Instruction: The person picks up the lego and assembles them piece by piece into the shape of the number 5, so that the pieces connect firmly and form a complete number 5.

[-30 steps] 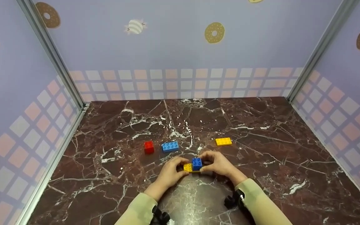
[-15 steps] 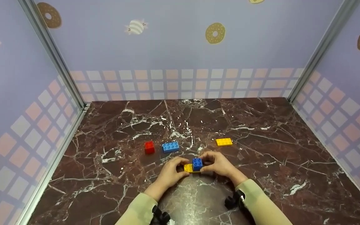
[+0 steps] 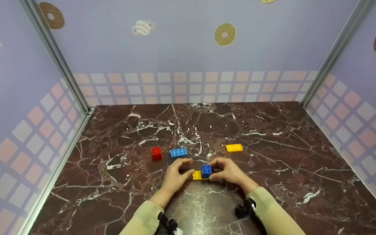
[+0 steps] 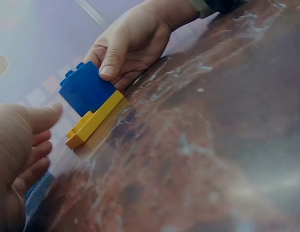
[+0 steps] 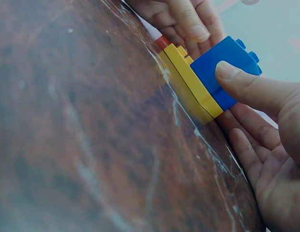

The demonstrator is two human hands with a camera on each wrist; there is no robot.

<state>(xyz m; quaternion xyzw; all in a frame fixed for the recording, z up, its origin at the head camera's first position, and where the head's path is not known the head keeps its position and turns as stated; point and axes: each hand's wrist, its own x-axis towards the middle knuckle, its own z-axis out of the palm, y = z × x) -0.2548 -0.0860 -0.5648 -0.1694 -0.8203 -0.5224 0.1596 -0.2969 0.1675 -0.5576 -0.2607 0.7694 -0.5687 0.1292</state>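
Note:
A tall dark blue building brick [image 3: 206, 171] stands upright on one end of a thin yellow brick [image 3: 196, 175], whose bare studs show to its left. My right hand [image 3: 228, 172] pinches the blue brick; in the right wrist view the thumb presses its near face, and the fingers behind are partly hidden. The left hand [image 3: 175, 176] is just left of the yellow brick with its fingers spread, and a gap shows between them in the left wrist view.
Beyond the left hand lie a light blue brick [image 3: 178, 153] and a small red brick [image 3: 156, 153]. A second flat yellow brick [image 3: 234, 148] sits further back to the right. Patterned walls with metal corner posts enclose the marbled table [image 3: 116, 202].
My left hand has let go of the yellow brick and drawn back a little to the left and away. The right hand and both stacked bricks have stayed in place.

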